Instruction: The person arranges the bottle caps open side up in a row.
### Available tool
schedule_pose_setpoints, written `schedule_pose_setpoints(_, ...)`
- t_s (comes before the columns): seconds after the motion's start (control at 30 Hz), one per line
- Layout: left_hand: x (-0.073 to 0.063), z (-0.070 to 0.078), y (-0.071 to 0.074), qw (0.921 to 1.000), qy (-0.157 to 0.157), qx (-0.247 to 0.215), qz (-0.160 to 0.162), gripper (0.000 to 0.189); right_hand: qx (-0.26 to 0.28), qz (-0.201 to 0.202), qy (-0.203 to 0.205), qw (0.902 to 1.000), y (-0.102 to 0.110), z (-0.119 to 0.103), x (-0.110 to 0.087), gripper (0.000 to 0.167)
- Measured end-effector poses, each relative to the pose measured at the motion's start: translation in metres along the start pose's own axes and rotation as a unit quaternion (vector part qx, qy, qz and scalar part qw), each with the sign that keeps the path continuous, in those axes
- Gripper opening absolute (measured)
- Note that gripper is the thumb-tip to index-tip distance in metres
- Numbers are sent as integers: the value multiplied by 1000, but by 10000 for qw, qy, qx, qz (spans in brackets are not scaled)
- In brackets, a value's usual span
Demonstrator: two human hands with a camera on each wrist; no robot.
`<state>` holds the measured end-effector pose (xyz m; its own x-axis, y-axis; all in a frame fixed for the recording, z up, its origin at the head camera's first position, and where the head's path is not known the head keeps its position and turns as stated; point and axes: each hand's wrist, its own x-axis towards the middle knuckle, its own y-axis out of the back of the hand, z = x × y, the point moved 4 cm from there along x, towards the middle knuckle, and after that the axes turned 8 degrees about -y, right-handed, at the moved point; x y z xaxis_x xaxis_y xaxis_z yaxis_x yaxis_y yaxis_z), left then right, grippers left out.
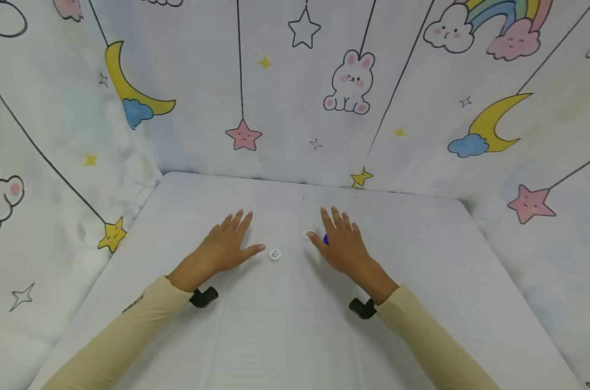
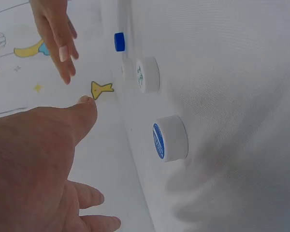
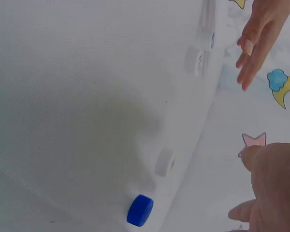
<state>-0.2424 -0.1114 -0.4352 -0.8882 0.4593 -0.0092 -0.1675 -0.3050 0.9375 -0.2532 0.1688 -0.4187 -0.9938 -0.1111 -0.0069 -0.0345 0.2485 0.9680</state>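
Note:
My left hand (image 1: 224, 246) hovers over the white table with fingers spread, holding nothing. Just right of its thumb lies a white bottle cap with green print (image 1: 274, 254). A white bottle cap with a blue printed top (image 2: 170, 138) sits below the left hand in the left wrist view; that hand hides it in the head view. My right hand (image 1: 343, 246), also spread and holding nothing, is above a blue bottle cap (image 3: 140, 210), mostly covered in the head view. Beside the blue one is another white cap (image 3: 165, 162), near the right thumb.
A white cloth covers the table (image 1: 285, 336). Behind it and on both sides hang white curtains (image 1: 202, 70) printed with moons, stars and a rabbit. Each wrist carries a small black camera mount (image 1: 204, 297).

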Motion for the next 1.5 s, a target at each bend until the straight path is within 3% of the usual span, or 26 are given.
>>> schedule_pose_setpoints(0.5,-8,-2,3,10000,-63,30,-7,82,-59,478,815,9955,-16,-43,4,60)
schedule_pose_setpoints(1.17,-15,-6,-3,9973,-608,388,142,48,106,-85,1529,9882,-52,-93,5,47)
schedule_pose_setpoints(1.5,-12,-6,-9,9954,-783,530,127,43,-34,-119,1753,9844,-64,-105,4,40)
